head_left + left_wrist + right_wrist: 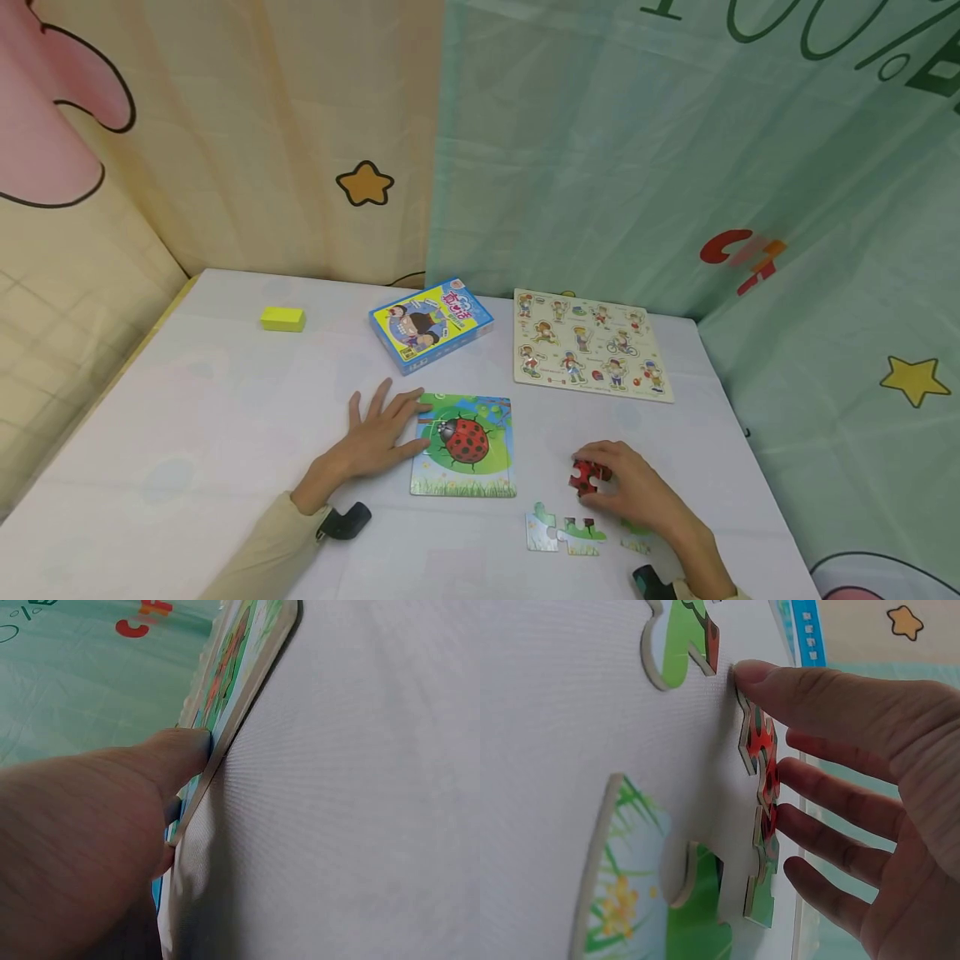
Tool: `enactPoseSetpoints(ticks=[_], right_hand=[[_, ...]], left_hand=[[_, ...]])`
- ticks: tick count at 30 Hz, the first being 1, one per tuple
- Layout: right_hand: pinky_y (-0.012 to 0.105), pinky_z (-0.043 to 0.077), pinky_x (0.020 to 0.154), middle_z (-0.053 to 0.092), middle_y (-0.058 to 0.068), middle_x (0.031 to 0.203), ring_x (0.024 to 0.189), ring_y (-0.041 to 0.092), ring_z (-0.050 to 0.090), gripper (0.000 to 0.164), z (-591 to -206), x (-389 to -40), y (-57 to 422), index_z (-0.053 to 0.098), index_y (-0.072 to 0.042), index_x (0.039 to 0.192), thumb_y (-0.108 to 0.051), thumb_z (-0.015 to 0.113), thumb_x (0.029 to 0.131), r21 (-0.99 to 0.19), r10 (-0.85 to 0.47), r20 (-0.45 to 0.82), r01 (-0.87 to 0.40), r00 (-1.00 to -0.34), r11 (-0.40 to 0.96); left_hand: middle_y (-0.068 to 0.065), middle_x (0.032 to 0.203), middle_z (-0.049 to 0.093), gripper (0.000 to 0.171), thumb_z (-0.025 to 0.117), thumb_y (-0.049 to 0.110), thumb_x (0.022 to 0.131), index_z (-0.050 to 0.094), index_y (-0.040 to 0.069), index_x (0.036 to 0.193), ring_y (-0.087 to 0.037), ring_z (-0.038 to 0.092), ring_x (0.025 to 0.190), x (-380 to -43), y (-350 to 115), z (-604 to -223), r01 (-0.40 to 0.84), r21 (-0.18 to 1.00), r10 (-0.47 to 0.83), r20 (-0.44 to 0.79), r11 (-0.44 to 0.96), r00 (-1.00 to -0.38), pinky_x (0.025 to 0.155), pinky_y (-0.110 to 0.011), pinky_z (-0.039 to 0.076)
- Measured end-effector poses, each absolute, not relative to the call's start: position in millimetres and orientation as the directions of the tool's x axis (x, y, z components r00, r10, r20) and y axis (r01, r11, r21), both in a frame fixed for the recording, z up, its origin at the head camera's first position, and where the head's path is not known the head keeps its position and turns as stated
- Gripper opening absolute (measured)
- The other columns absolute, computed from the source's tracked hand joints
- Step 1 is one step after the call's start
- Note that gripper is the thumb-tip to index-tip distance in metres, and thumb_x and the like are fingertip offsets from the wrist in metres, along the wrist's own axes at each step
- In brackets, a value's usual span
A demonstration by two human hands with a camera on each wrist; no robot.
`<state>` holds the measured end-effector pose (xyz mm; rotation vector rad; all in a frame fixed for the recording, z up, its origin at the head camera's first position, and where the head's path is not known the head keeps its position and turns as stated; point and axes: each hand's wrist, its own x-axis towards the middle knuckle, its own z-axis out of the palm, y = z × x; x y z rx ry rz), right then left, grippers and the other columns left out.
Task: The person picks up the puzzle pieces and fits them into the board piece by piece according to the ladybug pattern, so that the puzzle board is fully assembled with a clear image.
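Head view: ladybug puzzle board (491, 467) lies flat on the white table (225, 450), mid-width, toward the near edge. Left hand (384, 432): fingers spread apart, clamped on nothing, thumb and fingertips on the board's left margin, presumably steadying it. Right hand (630, 492): thumb and fingers apart, reaching down over red pieces (582, 478); probably arranging rather than gripping. Loose pieces (540, 533) lie face up by the near edge, right of middle, outlines exposed, probably for easy comparison.

Outward: blue box (431, 325) near the far edge, Chinese characters on its lid not reliably legible; figure board (592, 343) by the far right corner; yellow block (282, 319) toward far left. Curtain (570, 167) reads "100%". No brand legible.
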<state>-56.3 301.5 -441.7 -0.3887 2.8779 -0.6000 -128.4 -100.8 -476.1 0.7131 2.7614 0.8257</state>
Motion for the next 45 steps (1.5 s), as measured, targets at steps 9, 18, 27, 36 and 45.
enactPoseSetpoints(ticks=[9,18,27,36,45], right_hand=[[0.045,0.055,0.096,0.064,-0.002,0.127,0.110,0.016,0.058,0.049,-441,-56,299,0.070,-0.021,0.121,-0.029,0.087,0.076,-0.375,-0.272,-0.124,-0.209,-0.954,0.903],[0.052,0.049,0.102,0.067,-0.003,0.122,0.113,0.021,0.059,0.045,-444,-58,300,0.072,-0.020,0.119,-0.029,0.086,0.077,-0.350,-0.313,-0.079,-0.268,-0.946,0.898],[0.055,0.040,0.109,0.066,-0.007,0.120,0.115,0.020,0.057,0.039,-445,-64,296,0.073,-0.023,0.116,-0.030,0.083,0.078,-0.346,-0.334,-0.027,-0.304,-0.942,0.888],[0.047,0.049,0.101,0.063,-0.008,0.120,0.112,0.016,0.056,0.037,-443,-75,280,0.073,-0.021,0.115,-0.028,0.082,0.080,-0.368,-0.378,-0.011,-0.348,-0.926,0.862],[0.038,0.053,0.097,0.062,-0.009,0.120,0.107,0.009,0.057,0.037,-442,-92,256,0.072,-0.019,0.118,-0.028,0.079,0.083,-0.401,-0.481,0.013,-0.445,-0.877,0.800]], left_hand=[[-0.012,0.161,0.034,0.055,0.063,0.042,0.097,0.050,0.016,0.144,-0.052,0.002,0.150,-129,-100,-476,0.398,0.558,0.493,-0.023,0.728,-0.870,0.109,-0.078,-0.007],[-0.013,0.161,0.034,0.054,0.062,0.042,0.097,0.050,0.016,0.143,-0.053,0.003,0.150,-128,-101,-473,0.392,0.553,0.489,-0.033,0.736,-0.871,0.109,-0.078,-0.007],[-0.013,0.161,0.033,0.054,0.062,0.041,0.098,0.049,0.016,0.144,-0.053,0.002,0.150,-128,-102,-471,0.387,0.562,0.493,-0.042,0.731,-0.869,0.109,-0.078,-0.007],[-0.013,0.161,0.033,0.054,0.061,0.041,0.098,0.049,0.016,0.144,-0.053,0.002,0.150,-128,-102,-473,0.391,0.565,0.496,-0.039,0.727,-0.867,0.109,-0.078,-0.008],[-0.012,0.161,0.033,0.054,0.061,0.041,0.098,0.049,0.017,0.144,-0.052,0.002,0.150,-129,-101,-474,0.392,0.556,0.495,-0.040,0.732,-0.868,0.109,-0.078,-0.008]])
